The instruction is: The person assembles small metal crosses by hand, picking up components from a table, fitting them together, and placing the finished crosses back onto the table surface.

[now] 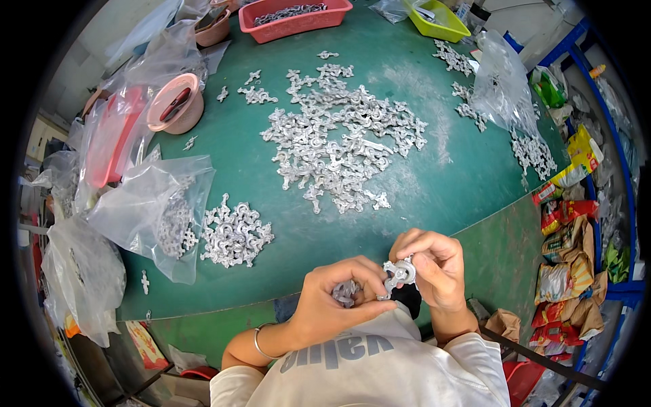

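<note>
Close to my chest, past the near edge of the green table [413,210], both hands meet at a small silver-grey cast metal part [400,273] with a round centre and lobed ends. My right hand [437,268] pinches its upper right side between thumb and fingers. My left hand [342,292] has thumb and fingertips at the part's left side, and more grey metal pieces [346,293] lie in its curled palm. A large loose pile of the same metal parts [339,136] spreads across the table's middle. To the left sits a smaller heap [236,234].
Clear plastic bags [152,210] with metal parts lie at the left, near a pink bowl [178,102] holding a red-handled tool. A red tray [291,20] and a yellow-green tray [437,20] stand at the far edge. Blue shelving [614,136] with colourful packages flanks the right.
</note>
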{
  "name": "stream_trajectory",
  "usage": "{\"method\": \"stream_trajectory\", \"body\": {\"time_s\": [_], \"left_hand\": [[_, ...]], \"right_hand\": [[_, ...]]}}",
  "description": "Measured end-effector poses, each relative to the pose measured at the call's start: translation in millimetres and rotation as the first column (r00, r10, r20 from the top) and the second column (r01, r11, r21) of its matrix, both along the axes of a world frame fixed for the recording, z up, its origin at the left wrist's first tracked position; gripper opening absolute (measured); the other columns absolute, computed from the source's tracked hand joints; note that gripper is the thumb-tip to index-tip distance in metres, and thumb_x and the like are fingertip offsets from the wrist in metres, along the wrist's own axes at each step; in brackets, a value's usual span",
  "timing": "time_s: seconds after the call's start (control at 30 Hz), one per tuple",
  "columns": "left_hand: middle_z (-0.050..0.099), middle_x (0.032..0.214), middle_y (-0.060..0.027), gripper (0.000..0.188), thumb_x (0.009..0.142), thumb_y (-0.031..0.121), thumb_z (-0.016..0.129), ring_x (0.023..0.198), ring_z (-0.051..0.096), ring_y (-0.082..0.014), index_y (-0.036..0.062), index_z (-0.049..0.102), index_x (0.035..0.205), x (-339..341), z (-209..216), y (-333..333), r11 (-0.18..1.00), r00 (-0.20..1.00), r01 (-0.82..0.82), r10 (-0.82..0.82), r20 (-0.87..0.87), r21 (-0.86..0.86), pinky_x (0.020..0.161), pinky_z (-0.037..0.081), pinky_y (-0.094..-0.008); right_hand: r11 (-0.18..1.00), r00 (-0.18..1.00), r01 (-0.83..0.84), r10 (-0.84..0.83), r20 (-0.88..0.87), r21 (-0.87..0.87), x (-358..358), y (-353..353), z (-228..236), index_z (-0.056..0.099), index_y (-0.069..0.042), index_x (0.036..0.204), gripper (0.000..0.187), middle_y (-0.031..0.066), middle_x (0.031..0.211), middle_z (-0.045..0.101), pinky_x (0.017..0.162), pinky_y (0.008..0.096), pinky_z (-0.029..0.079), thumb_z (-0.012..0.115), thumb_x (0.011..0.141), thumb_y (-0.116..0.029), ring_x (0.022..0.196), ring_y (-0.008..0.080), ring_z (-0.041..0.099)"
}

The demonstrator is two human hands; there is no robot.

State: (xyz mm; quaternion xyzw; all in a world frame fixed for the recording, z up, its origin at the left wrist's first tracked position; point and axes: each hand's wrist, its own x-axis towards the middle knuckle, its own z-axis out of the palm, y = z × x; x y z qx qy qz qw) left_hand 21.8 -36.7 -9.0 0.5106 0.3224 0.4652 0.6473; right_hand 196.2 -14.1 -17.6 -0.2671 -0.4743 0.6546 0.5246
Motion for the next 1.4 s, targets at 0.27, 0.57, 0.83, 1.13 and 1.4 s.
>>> {"method": "stream_trajectory", "body": {"time_s": [0.27, 0.57, 0.83, 1.13, 1.4], "left_hand": [[0.057, 0.085, -0.0063, 0.016, 0.066, -0.009, 0.066, 0.064, 0.049, -0.0043, -0.0004, 0.057, 0.077, -17.9, -21.9, -4.1, 0.863, 0.843, -0.505, 0.489, -0.226, -0.015, 0.056, 0.039, -0.0167], [0.050, 0.085, -0.0029, 0.025, 0.074, -0.002, 0.061, 0.059, 0.043, -0.0076, 0.0010, 0.057, 0.098, -91.2, -46.6, -11.7, 0.532, 0.103, -0.527, 0.814, -0.572, 0.662, 0.054, 0.037, -0.0212], [0.043, 0.112, -0.0090, 0.043, 0.089, 0.021, 0.042, 0.095, 0.044, -0.0185, -0.0015, 0.036, 0.125, -34.6, -12.0, 13.5, 0.925, 0.812, -0.080, 0.277, 0.514, -0.371, 0.081, 0.038, -0.0328], [0.031, 0.129, -0.0239, 0.050, 0.087, 0.018, 0.042, 0.125, 0.025, -0.0348, 0.0039, 0.022, 0.132, 3.2, -2.4, 22.5, 0.979, 0.740, 0.040, 0.105, 0.665, -0.200, 0.102, 0.022, -0.0450], [0.016, 0.137, -0.0292, 0.053, 0.084, 0.013, 0.041, 0.130, 0.012, -0.0369, 0.0019, 0.024, 0.133, 3.1, 0.9, 19.8, 0.969, 0.632, 0.193, -0.002, 0.775, -0.155, 0.105, 0.011, -0.0461]], "right_hand": [[0.986, 0.905, -0.008, 0.079, 0.417, -0.167, -27.4, 26.2, -20.2, 0.060, -0.002, 0.098, 0.017, 0.0054, 0.084, 0.059, 0.054, 0.0219, 0.042, 0.054, 0.083, -0.010, 0.065, 0.0108, 0.052], [0.951, 0.561, 0.119, -0.302, 0.771, 0.286, -30.1, 43.7, -38.9, 0.059, 0.000, 0.093, 0.019, 0.0078, 0.079, 0.058, 0.051, 0.0245, 0.038, 0.060, 0.074, -0.002, 0.058, 0.0135, 0.049], [0.926, 0.815, -0.048, -0.181, 0.550, 0.376, -55.2, 3.6, -2.9, 0.057, -0.001, 0.100, 0.042, 0.0109, 0.095, 0.056, 0.049, 0.0222, 0.040, 0.073, 0.062, -0.003, 0.068, 0.0142, 0.052], [0.634, 0.625, 0.007, -0.606, 0.492, 0.773, -40.9, -0.7, 5.3, 0.061, 0.001, 0.088, 0.036, 0.0090, 0.080, 0.055, 0.052, 0.0281, 0.043, 0.076, 0.055, -0.003, 0.063, 0.0182, 0.051], [0.757, 0.721, 0.213, -0.548, 0.424, 0.618, -37.4, -6.5, 11.7, 0.060, 0.005, 0.088, 0.027, 0.0111, 0.081, 0.058, 0.050, 0.0226, 0.041, 0.064, 0.061, 0.012, 0.062, 0.0162, 0.052]]}}
